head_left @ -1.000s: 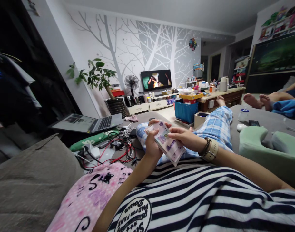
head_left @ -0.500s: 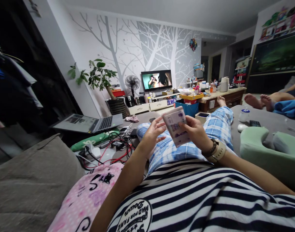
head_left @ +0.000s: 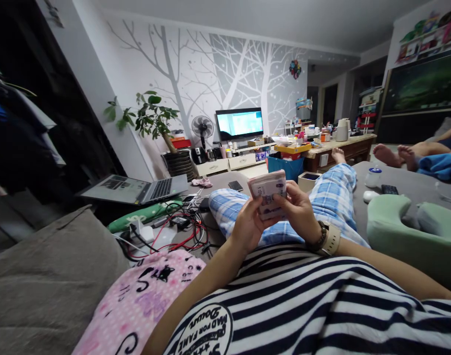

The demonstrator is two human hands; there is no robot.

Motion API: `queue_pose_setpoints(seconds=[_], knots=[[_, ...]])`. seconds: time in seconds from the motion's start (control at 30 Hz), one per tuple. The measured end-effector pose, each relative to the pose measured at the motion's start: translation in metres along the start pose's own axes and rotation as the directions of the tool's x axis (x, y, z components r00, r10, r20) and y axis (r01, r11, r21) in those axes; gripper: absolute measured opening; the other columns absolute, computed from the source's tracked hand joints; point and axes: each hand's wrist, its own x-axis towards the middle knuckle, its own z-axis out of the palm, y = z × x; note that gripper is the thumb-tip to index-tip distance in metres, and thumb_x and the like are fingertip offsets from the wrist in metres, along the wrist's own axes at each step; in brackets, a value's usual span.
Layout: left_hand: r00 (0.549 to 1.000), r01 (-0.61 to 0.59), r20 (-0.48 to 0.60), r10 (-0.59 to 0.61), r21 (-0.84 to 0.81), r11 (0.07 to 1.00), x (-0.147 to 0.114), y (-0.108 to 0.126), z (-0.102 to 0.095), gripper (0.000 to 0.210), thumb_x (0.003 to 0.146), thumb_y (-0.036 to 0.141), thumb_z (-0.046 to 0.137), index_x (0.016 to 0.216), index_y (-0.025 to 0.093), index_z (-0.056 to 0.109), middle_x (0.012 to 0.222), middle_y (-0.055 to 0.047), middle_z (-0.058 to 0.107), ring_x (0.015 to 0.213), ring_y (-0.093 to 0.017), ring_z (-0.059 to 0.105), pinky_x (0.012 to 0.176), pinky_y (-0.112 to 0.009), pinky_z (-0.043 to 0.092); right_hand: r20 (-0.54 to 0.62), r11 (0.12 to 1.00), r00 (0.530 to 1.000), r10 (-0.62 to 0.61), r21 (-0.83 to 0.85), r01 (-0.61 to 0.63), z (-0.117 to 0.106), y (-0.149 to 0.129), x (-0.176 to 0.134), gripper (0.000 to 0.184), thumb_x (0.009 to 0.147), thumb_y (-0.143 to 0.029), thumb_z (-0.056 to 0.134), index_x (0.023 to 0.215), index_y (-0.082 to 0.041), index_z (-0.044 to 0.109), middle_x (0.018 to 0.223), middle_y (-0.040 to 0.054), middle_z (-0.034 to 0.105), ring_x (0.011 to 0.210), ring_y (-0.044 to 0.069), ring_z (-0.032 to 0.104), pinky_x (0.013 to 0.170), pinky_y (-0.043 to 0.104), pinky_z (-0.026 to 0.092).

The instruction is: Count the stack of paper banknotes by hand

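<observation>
A thick stack of pale purple banknotes is held up over my lap, its printed face toward me. My left hand grips its lower left side, thumb on the front. From the right, my right hand pinches the stack with the thumb across its face and the fingers behind, mostly hidden. A bracelet and a watch with a pale strap are on my right wrist. Under the hands are my legs in blue checked trousers.
An open laptop, a tangle of cables and a pink blanket lie to the left. A phone rests beyond my knee. On the right are a green cushion, a lidded jar and another person's feet.
My left hand has moved right and closed on the stack; before, it was open beside it. The stack has become more upright and sits slightly lower. The television picture differs.
</observation>
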Motion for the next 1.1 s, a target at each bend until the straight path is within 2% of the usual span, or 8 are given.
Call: queue_pose_setpoints(seconds=[0.1,0.3,0.5,0.6,0.77,1.0,1.1], knots=[[0.999,-0.023,-0.036,0.024,0.026,0.999,0.003,-0.003,-0.002,0.030,0.084,0.037,0.073,0.104,0.015,0.071,0.094,-0.009,0.077,0.080,-0.022,0.074,0.068,-0.033,0.061,0.021,0.997,0.998,0.057,0.046,-0.058,0.001,-0.003,-0.001,0.023,0.079,-0.044,0.076,0.085,-0.022,0.070,0.095,0.0028,0.055,0.092,0.020,0.056,0.079,0.030,0.054],[0.994,-0.105,0.002,0.107,0.211,0.972,0.006,-0.010,-0.007,0.051,0.072,0.055,0.083,0.101,0.013,0.075,0.092,-0.011,0.078,0.083,-0.025,0.074,0.070,-0.033,0.060,0.071,0.989,0.988,0.138,0.042,-0.142,-0.003,-0.006,-0.002,0.031,0.076,-0.045,0.079,0.096,-0.023,0.073,0.097,0.0043,0.071,0.094,0.024,0.062,0.087,0.036,0.053],[0.997,-0.065,0.065,0.046,0.323,0.944,0.008,-0.013,-0.013,0.061,0.065,0.064,0.084,0.099,0.014,0.078,0.092,-0.011,0.079,0.090,-0.030,0.075,0.076,-0.038,0.060,0.087,0.975,0.976,0.200,0.079,-0.207,-0.014,-0.006,-0.005,0.037,0.074,-0.049,0.083,0.098,-0.022,0.078,0.090,0.0042,0.077,0.090,0.024,0.068,0.088,0.039,0.054],[0.995,-0.037,0.102,0.003,0.335,0.942,0.008,-0.014,-0.014,0.064,0.063,0.068,0.084,0.098,0.014,0.078,0.089,-0.011,0.079,0.091,-0.032,0.075,0.079,-0.040,0.060,0.120,0.962,0.964,0.237,0.110,-0.250,-0.018,-0.005,-0.007,0.036,0.075,-0.048,0.083,0.100,-0.022,0.080,0.087,0.0034,0.078,0.085,0.023,0.069,0.085,0.037,0.054],[0.992,-0.020,0.123,-0.022,0.335,0.942,0.008,-0.014,-0.014,0.070,0.059,0.071,0.084,0.096,0.013,0.078,0.088,-0.013,0.079,0.088,-0.033,0.076,0.080,-0.043,0.061,0.081,0.955,0.962,0.261,0.126,-0.270,-0.017,-0.006,-0.009,0.038,0.072,-0.049,0.085,0.097,-0.021,0.081,0.085,0.0034,0.079,0.078,0.021,0.068,0.077,0.035,0.055],[0.992,-0.017,0.121,-0.026,0.341,0.940,0.007,-0.013,-0.013,0.066,0.060,0.071,0.084,0.094,0.015,0.078,0.088,-0.011,0.080,0.089,-0.033,0.076,0.076,-0.040,0.062,0.064,0.962,0.965,0.253,0.087,-0.258,-0.019,-0.001,-0.011,0.037,0.075,-0.052,0.083,0.097,-0.022,0.082,0.087,0.0044,0.079,0.083,0.023,0.070,0.086,0.039,0.054],[0.993,-0.012,0.114,-0.029,0.343,0.939,0.006,-0.013,-0.012,0.066,0.058,0.072,0.084,0.089,0.014,0.078,0.085,-0.012,0.079,0.087,-0.032,0.076,0.074,-0.038,0.061,0.043,0.959,0.961,0.272,0.075,-0.274,-0.018,-0.001,-0.012,0.038,0.072,-0.055,0.083,0.090,-0.021,0.081,0.085,0.0051,0.078,0.080,0.024,0.069,0.083,0.040,0.055]])
